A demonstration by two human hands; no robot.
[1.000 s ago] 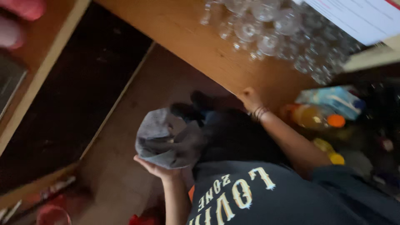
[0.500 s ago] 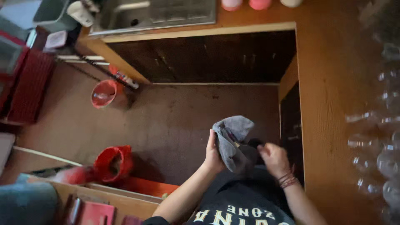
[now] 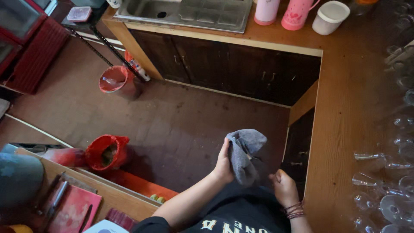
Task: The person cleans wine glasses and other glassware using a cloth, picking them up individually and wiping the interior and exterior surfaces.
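Left hand (image 3: 223,166) clenched on grey cloth (image 3: 243,154) held over the floor (image 3: 172,125) beside the wooden desk (image 3: 345,129), right hand (image 3: 283,185) loosely curled, gripping nothing visible; best to bunch the cloth evenly, keeping clear of the glasses (image 3: 388,190).

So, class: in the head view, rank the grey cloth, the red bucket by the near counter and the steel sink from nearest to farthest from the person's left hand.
1. Grey cloth, held in the left hand.
2. Red bucket, on the floor at left.
3. Steel sink, in the counter at the top.
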